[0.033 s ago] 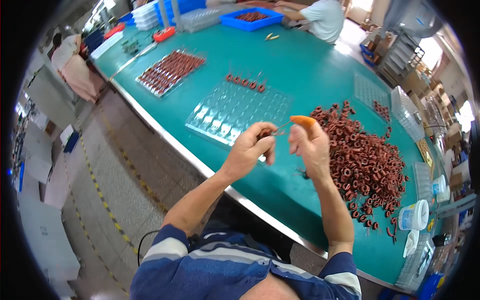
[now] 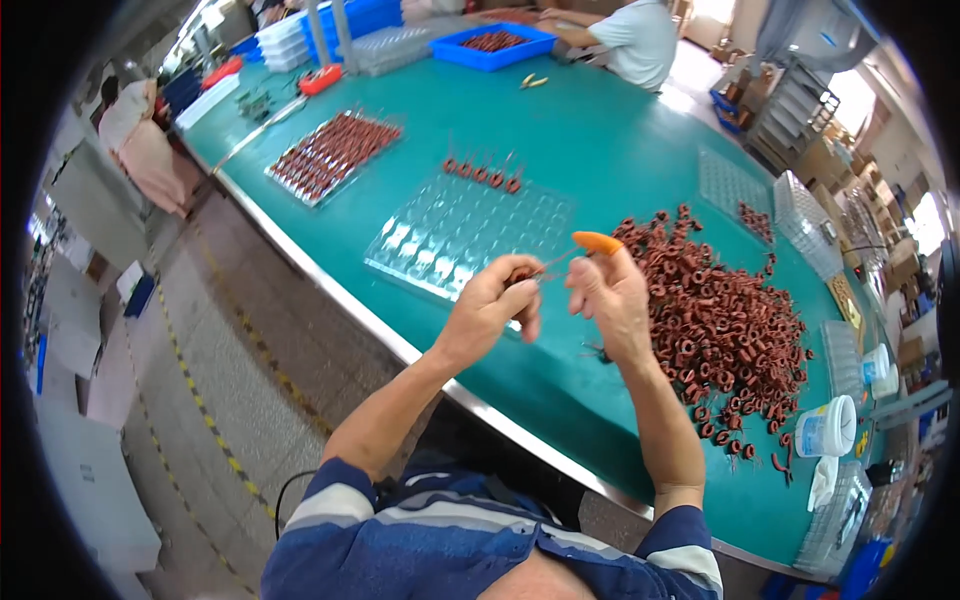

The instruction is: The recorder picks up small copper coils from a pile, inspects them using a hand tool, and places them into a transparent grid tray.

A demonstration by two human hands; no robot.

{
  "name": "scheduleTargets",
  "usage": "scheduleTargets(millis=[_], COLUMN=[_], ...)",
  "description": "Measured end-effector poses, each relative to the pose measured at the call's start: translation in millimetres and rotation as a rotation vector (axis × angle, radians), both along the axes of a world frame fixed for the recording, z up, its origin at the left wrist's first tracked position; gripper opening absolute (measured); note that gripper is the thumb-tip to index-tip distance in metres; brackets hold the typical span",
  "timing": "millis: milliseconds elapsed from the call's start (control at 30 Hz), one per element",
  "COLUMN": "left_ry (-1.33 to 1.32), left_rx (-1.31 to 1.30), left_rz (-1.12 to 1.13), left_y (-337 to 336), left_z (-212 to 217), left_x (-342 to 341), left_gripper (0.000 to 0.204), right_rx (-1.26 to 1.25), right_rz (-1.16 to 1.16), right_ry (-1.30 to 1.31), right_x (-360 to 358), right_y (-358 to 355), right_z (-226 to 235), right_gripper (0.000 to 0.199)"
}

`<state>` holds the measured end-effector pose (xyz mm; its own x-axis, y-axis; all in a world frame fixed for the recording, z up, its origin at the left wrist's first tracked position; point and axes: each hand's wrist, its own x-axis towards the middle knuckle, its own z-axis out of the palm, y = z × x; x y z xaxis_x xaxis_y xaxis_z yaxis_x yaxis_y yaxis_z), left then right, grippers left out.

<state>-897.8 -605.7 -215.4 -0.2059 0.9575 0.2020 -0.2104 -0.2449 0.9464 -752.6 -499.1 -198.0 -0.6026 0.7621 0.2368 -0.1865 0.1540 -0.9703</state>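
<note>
My left hand (image 2: 492, 305) is closed, pinching a red-brown ring coil (image 2: 520, 275) with thin wire leads; the fingers partly hide it. Close to its right is my right hand (image 2: 617, 305), fingers curled. An orange cover, apparently a finger cot (image 2: 598, 243), is on its index finger. A thin line, wire-like, runs from the coil towards the orange tip; what the fingers grip is unclear. Below the hands' far side lies a clear compartment tray (image 2: 420, 240), with several coils (image 2: 480, 174) along its far edge. A large pile of similar coils (image 2: 725, 320) lies right of my right hand.
A filled coil tray (image 2: 335, 155) lies far left on the green table (image 2: 590, 130). At the back are a blue bin (image 2: 490, 50) and small pliers (image 2: 534, 81). White tubs (image 2: 826, 430) and clear trays (image 2: 735, 185) line the right side. Other people are at the back and far left.
The whole view has shifted slightly, moving the table's contents a little left in the picture. Both hands keep nearly the same pose, and the coil is still in my left hand.
</note>
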Motion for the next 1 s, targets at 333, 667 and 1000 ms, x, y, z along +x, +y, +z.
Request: scheduleTargets(millis=[333, 667, 1000], left_ry=[-0.001, -0.277, 0.178], left_rx=[-0.148, -0.173, 0.125], left_rz=[-0.029, -0.194, -0.056], left_y=[-25, -83, -87], left_z=[1, -15, -18], left_x=[-4, 15, 17], left_gripper=[0.045, 0.058, 0.034], right_rx=[0.474, 0.017, -0.191], right_rz=[-0.245, 0.033, 0.093], right_ry=[-0.290, -0.123, -0.024], right_x=[-4, 6, 5], right_y=[-24, -99, -90], right_z=[16, 7, 1], right_gripper=[0.028, 0.027, 0.019])
